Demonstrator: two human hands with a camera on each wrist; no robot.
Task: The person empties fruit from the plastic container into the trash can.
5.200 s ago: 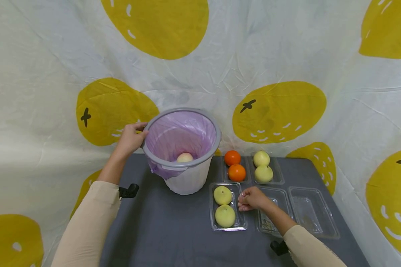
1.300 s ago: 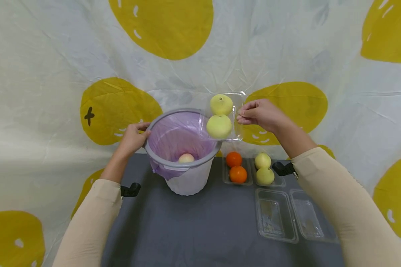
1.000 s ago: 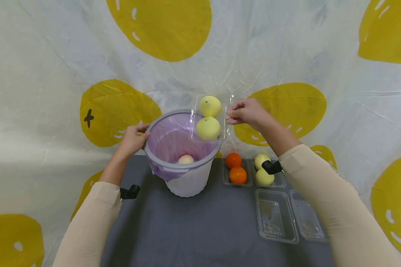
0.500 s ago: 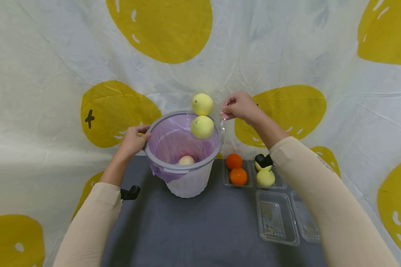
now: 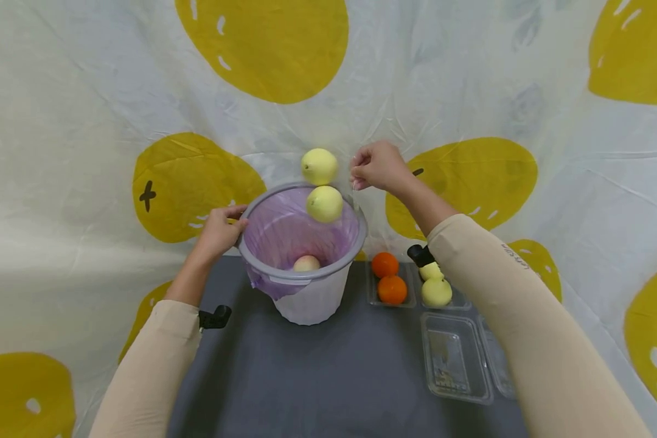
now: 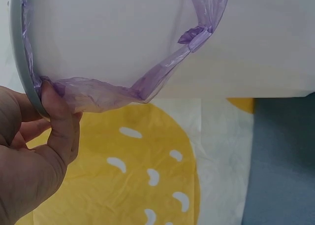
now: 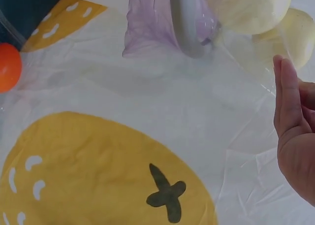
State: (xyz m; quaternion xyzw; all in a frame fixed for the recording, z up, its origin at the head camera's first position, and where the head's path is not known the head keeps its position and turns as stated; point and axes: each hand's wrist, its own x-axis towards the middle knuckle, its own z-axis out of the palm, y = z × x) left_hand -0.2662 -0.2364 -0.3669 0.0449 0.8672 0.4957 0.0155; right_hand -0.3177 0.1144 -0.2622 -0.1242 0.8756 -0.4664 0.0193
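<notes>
My left hand (image 5: 217, 234) grips the grey rim of a white bin (image 5: 309, 304) lined with a purple plastic bag (image 5: 271, 216). In the left wrist view the thumb lies over the rim and bag edge. With thumb and fingers, my right hand (image 5: 379, 165) pinches the edge of a clear plastic tray (image 7: 246, 67), steeply tilted over the bin's right side. Two pale yellow-green round fruits, an upper fruit (image 5: 319, 166) and a lower fruit (image 5: 325, 204), are at the tray, above the bin mouth. One pinkish-white round fruit (image 5: 306, 263) lies inside the bin.
Right of the bin on the grey table (image 5: 306, 377), one clear tray holds two oranges (image 5: 392, 290). Beside it are two pale green fruits (image 5: 436, 292) in another tray. Nearer stand an empty clear tray (image 5: 454, 359) and a second one, partly behind the right sleeve.
The right hand has lifted the tray with two fruits from the table, carried it left over the bin and tilted it. The left hand has stayed on the rim.
</notes>
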